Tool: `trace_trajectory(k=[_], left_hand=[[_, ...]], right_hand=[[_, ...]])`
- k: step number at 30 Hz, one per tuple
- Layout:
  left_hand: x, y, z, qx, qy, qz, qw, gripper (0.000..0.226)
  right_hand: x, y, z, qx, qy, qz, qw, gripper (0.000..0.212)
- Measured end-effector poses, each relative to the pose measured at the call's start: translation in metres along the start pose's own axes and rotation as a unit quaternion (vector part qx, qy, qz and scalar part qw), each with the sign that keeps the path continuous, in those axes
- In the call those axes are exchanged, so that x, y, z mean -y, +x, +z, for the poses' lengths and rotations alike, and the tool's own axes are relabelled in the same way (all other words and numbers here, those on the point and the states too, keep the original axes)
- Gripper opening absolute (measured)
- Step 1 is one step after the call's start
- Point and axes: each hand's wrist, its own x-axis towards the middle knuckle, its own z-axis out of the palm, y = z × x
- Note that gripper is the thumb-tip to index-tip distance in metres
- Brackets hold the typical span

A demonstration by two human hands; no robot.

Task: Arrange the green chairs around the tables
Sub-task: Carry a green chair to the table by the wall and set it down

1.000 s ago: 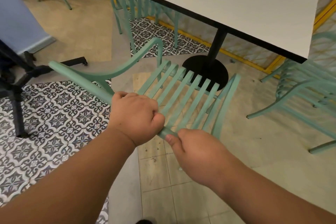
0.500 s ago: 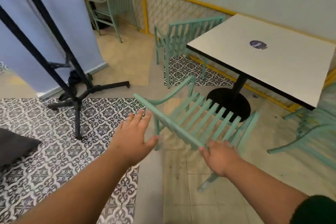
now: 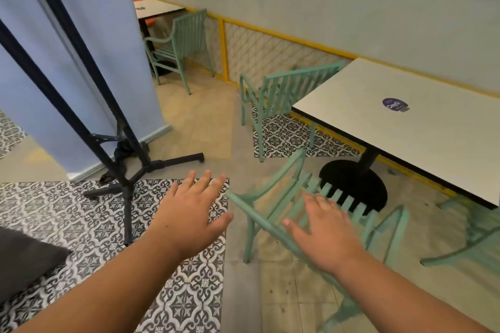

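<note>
A green slatted chair (image 3: 273, 199) stands on the floor in front of me, its seat facing the white square table (image 3: 422, 127). My left hand (image 3: 193, 211) hovers open just left of the chair's back rail, fingers spread, holding nothing. My right hand (image 3: 328, 232) is open above the back rail, apart from it or barely touching. A second green chair (image 3: 281, 92) sits at the table's far left side. A third green chair (image 3: 470, 235) shows partly at the right edge. A fourth green chair (image 3: 181, 40) stands by a far table (image 3: 155, 8).
A black tripod stand (image 3: 127, 159) holding a blue banner (image 3: 89, 43) spreads its legs over the patterned tiles at left. A dark cushion (image 3: 24, 259) lies at the lower left. A yellow-framed mesh fence (image 3: 270, 46) lines the wall. The table's black round base (image 3: 351, 184) sits behind the chair.
Both hands have let go of the chair's back rail and opened. The chair now stands lower and farther from me, and my view has lifted to take in more of the room.
</note>
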Motion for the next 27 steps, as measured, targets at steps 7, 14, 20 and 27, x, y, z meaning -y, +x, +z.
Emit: trace_trajectory(k=[7,14,20,27], left_hand=[[0.007,0.051,0.005,-0.002,-0.007,-0.009,1.0,0.083],[0.042,0.103,-0.011,-0.019,-0.026,-0.023,0.999,0.084],[0.117,0.144,-0.024,-0.015,-0.029,-0.019,0.999,0.085],[0.239,0.203,-0.054,0.009,0.008,0.028,1.0,0.089]], right_hand=[[0.004,0.054,-0.008,0.032,-0.016,-0.031,0.999,0.09],[0.025,0.122,-0.022,0.022,-0.023,-0.043,0.999,0.092],[0.078,0.181,-0.017,0.011,-0.021,-0.02,1.0,0.09],[0.157,0.245,-0.021,-0.055,-0.001,0.031,0.998,0.09]])
